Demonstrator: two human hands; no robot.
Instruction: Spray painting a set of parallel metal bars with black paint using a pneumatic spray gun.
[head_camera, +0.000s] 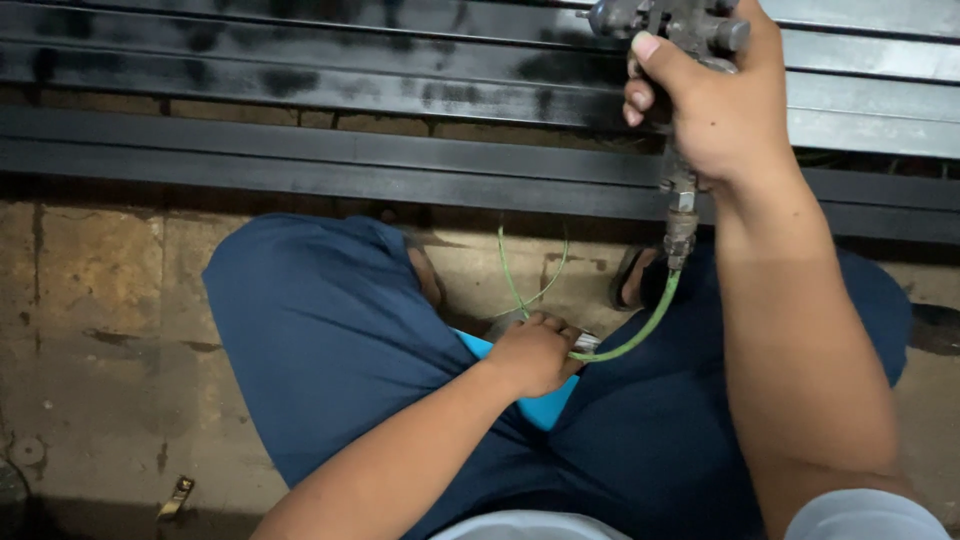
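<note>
1. Metal, grey and dull: that is the spray gun (668, 22) I see at the top edge of the view, held up in front of the dark steel bars (300, 160).
2. My right hand (715, 110) is clenched around the gun's grip, thumb laid across the body near the top; the gun's upper part runs out of the picture.
3. Below the right hand, a metal fitting (680, 225) hangs from the gun's handle, and a green hose (640, 330) curves down and left from it.
4. My left hand (535, 352) is closed on the low end of that hose, just where a small silver coupling (586, 342) shows beside the knuckles. I cannot tell what else the fingers cover.
5. A thinner green line (510, 275) loops up from the left hand toward the bars.
6. The left hand rests between my knees, above a bright blue object (545, 408) partly hidden under it.
7. I am squatting in dark blue trousers (330, 340) on a stained concrete floor (90, 330).
8. The nearer bars look evenly black; the farther ones are patchy, with bare grey at the right.
9. A small brass-coloured clip (176, 497) lies on the floor at lower left, well apart from both hands.
</note>
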